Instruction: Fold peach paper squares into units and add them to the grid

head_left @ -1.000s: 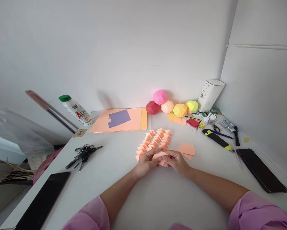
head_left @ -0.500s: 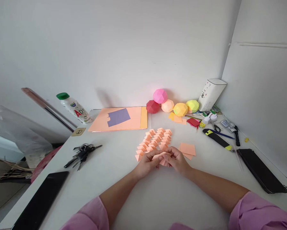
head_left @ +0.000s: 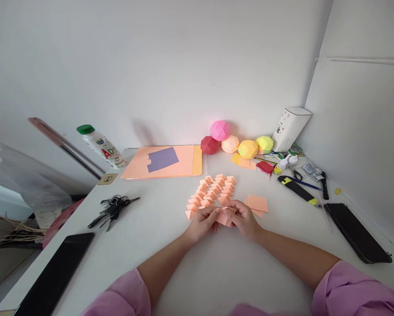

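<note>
Both my hands meet at the middle of the white table (head_left: 170,263). My left hand (head_left: 202,223) and my right hand (head_left: 245,219) are closed together on one small peach folded paper piece (head_left: 222,218), fingers pinching it from both sides. Just beyond my fingers lie several more folded peach paper pieces (head_left: 213,193) in rows. A small stack of flat peach paper squares (head_left: 256,204) lies right of my right hand. Pink sleeves cover both my forearms near the bottom edge.
Peach paper sheets with a purple piece (head_left: 164,160) lie at the back. Paper balls (head_left: 238,144) line the wall beside a white box (head_left: 291,127). A bottle (head_left: 101,147), keys (head_left: 113,210) and a dark tablet (head_left: 57,274) are left; a cutter (head_left: 297,189), pens and a phone (head_left: 358,232) are right.
My hands stayed together on the paper piece, with the fingers shifting slightly on it. The view tilted a little, so everything sits slightly higher in the picture.
</note>
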Demonstrator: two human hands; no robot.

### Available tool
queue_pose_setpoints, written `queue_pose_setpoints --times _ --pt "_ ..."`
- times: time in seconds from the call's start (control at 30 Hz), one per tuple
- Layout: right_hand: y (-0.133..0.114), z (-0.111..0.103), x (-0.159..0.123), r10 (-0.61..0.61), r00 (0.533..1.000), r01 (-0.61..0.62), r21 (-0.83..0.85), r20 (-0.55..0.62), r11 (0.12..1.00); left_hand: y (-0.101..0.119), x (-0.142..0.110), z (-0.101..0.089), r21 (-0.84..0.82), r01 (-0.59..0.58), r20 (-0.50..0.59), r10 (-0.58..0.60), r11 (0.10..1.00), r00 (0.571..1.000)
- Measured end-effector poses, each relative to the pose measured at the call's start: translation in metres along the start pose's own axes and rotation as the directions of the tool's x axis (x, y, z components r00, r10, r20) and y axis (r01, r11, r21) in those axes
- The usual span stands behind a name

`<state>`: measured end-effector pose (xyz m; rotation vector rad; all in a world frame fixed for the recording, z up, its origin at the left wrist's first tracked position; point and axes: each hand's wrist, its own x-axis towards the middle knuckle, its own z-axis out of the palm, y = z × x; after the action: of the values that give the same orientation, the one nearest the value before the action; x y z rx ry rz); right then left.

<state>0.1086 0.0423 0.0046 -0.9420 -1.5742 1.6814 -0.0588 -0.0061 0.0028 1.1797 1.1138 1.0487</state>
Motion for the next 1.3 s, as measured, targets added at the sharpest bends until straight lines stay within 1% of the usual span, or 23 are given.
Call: queue_pose_setpoints --times 0.07,0.2,0.53,0.87,1.03,1.17,1.3 --pt "0.0001 0.0005 0.0 -0.006 1.0 0.006 -0.013 -0.007 1.0 -0.0014 0.0002 0.0005 0.008 -0.005 -0.02 0.006 1.0 1.0" --pt "-0.0024 0.0015 -0.001 -0.028 1.0 0.028 -0.028 -0.008 0.999 -0.001 0.0004 0.0027 -0.033 -0.036 -0.058 0.034 0.999 0.998" --pt "-0.0032 0.0023 -0.0017 -0.004 1.0 0.004 -0.034 -0.015 0.999 -0.0006 0.0002 0.003 0.011 -0.053 -0.044 0.053 0.999 0.998" --pt "-0.0049 0.0028 -0.0018 -0.015 1.0 0.014 -0.067 -0.016 0.998 -0.0024 -0.0014 0.0026 0.058 -0.057 -0.052 0.06 0.997 0.997" --pt "-0.0059 0.0033 -0.0023 -0.005 1.0 0.004 -0.045 -0.015 0.999 -0.002 -0.0014 0.0032 0.05 -0.045 -0.056 0.048 0.998 0.997" --pt "-0.0078 0.003 -0.0031 -0.014 1.0 0.014 -0.006 0.012 1.0 -0.0004 -0.0027 0.0037 0.034 -0.039 -0.036 0.04 0.999 0.999" --pt "-0.0074 0.0016 -0.0031 -0.023 1.0 0.023 0.012 0.013 1.0 0.0027 -0.0029 0.0041 -0.011 0.009 -0.037 -0.01 1.0 0.999"
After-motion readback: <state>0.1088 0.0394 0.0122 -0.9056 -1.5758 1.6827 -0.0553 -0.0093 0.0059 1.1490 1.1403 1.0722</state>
